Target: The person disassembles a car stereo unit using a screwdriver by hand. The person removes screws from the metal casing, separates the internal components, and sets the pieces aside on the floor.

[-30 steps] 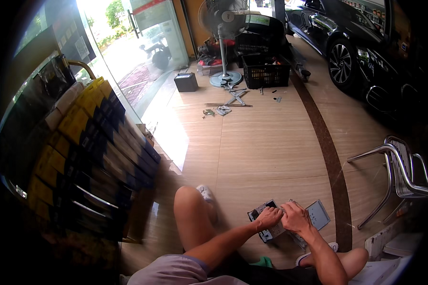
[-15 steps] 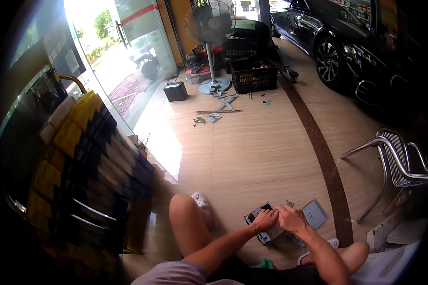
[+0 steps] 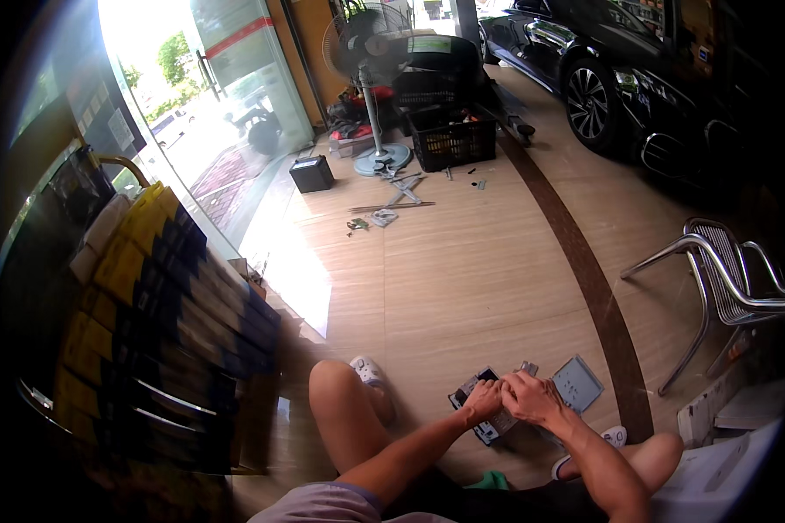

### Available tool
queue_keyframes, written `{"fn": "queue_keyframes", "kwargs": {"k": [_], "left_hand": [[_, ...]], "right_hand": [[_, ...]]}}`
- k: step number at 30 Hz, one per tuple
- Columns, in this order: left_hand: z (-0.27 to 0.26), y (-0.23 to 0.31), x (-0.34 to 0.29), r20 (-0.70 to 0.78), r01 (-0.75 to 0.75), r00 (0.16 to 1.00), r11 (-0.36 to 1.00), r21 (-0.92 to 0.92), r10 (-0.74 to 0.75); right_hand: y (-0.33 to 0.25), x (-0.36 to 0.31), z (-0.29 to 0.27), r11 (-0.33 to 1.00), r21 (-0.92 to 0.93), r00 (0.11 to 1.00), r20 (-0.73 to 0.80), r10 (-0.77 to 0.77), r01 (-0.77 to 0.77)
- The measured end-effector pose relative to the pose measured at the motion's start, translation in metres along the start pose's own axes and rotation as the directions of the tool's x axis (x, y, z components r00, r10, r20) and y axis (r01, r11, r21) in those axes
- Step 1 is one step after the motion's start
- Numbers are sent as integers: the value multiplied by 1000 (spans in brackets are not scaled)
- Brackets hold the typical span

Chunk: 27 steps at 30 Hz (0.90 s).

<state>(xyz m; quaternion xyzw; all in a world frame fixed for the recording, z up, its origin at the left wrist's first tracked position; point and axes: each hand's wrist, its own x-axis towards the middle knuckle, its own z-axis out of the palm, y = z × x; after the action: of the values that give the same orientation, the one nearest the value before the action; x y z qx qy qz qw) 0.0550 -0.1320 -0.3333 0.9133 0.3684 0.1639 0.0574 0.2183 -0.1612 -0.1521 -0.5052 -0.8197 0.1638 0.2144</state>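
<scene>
On the floor between my bent legs sits an opened box-shaped metal device [image 3: 490,431] with dark edges and a lighter inside. My left hand [image 3: 483,400] is over the device, fingers curled. Close against it, fingertips meeting the left, my right hand [image 3: 533,400] is closed in a pinch. Whatever is between the fingers is too small or hidden to make out. Just right of my right hand lies a flat grey metal plate [image 3: 577,383] with small holes. A small metal piece [image 3: 527,368] shows beyond my right hand.
A tubular metal chair [image 3: 715,270] stands at right, a white box [image 3: 724,479] lower right. Yellow and blue packages [image 3: 148,253] fill a rack at left. Farther off are a fan [image 3: 371,87], black crate [image 3: 453,139], battery [image 3: 311,174], scissor jack [image 3: 403,189] and black car [image 3: 584,70].
The view has shifted slightly, so the far things sit a little more to the left. Both hands stay together above the device, with only a slight change in the fingers.
</scene>
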Motion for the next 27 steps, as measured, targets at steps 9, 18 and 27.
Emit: {"fn": "queue_keyframes", "kwargs": {"k": [9,18,27], "left_hand": [[-2,5,9,47,74,996,997,4,-74],[-1,9,22,221,142,962,985,98,-161],[-14,9,28,289,195,940,981,-14,-183]], "right_hand": [[13,5,-7,998,14,996,-59,69,-68],[14,16,-42,995,88,961,-269,69,-47],[15,10,-46,995,85,968,-237,79,-60]]}}
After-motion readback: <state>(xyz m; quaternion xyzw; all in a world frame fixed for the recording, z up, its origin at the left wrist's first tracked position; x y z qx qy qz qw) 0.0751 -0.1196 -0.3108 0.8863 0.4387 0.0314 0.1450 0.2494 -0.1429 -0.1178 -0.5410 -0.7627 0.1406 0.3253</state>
